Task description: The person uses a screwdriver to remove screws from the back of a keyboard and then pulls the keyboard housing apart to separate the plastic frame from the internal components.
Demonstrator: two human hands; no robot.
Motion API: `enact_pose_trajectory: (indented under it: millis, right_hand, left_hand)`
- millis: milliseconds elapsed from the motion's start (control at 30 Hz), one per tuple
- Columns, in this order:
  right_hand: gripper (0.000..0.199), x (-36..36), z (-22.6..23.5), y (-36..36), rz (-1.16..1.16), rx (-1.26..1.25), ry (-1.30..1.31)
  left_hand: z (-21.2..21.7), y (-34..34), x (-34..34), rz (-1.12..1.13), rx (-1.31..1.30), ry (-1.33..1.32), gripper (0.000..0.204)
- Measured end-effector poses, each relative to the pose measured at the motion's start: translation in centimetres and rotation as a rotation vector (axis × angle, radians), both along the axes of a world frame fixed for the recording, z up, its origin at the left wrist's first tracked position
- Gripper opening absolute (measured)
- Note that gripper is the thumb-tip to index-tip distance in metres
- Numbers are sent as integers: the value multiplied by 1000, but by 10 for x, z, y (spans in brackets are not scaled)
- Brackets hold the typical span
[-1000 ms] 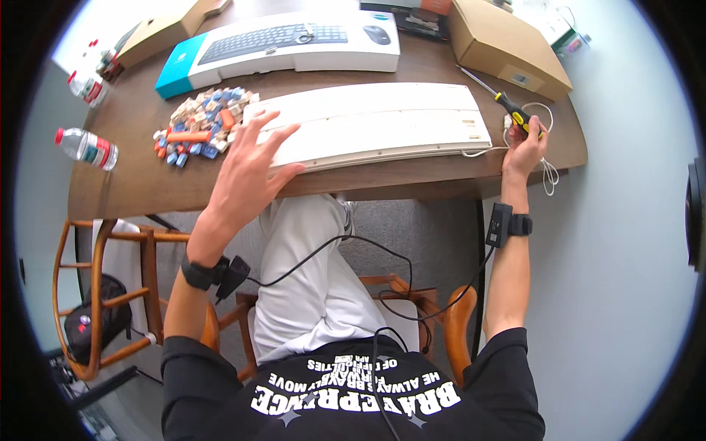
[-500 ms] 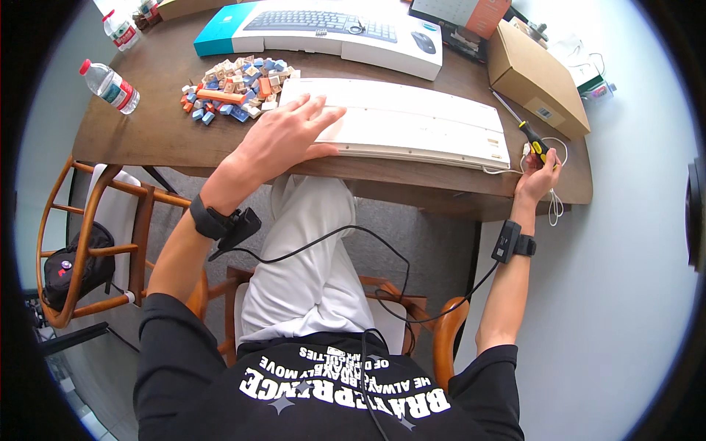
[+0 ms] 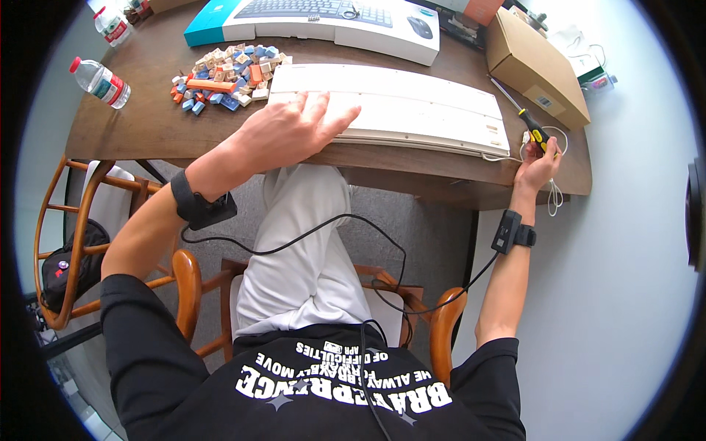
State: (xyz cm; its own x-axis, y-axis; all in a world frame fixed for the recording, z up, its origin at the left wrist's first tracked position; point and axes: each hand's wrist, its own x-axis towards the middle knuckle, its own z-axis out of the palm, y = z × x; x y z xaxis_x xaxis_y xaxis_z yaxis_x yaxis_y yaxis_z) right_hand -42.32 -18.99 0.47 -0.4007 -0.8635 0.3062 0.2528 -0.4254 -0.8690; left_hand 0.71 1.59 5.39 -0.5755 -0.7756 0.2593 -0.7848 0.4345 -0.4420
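The person sits at a dark wood table [image 3: 147, 125]. Left hand [image 3: 290, 132] lies flat, palm down, fingers spread, on the left part of a cream keyboard [image 3: 412, 110] that runs along the near edge of the table; it presses on it w/o gripping anything. Right hand [image 3: 537, 165] is at the near right corner of the table, fingers curled around the yellow-and-black handle of a screwdriver [image 3: 526, 121], its metal shaft pointing away toward the far edge. A thin white cable [image 3: 555, 187] loops round that corner and hangs over the edge, just beside the right hand.

A heap of small coloured blocks [image 3: 220, 73] sits left of the keyboard, near the left hand but apart from it. A plastic water bottle [image 3: 103, 81] lies near the left edge. Behind the keyboard, toward the far edge, is a white-and-blue box [image 3: 309, 22] w/ a keyboard picture; a cardboard box [image 3: 533, 66] is at the far right corner.
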Motion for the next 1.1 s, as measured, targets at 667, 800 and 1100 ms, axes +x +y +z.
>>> enact_pose_trajectory:
  millis: [667, 800, 1100]
  right_hand:
    - [25, -1, -2, -3, -57, -23, -13]
    - [25, 0, -4, -5, -65, -25, -9]
    - [25, 0, -4, -6, -54, -46, 9]
  left_hand:
    - [-12, 4, -14, 43, -138, -223, 55]
    - [-8, 4, -12, 40, -146, -183, 54]
    - [-2, 2, -8, 22, -222, -148, 51]
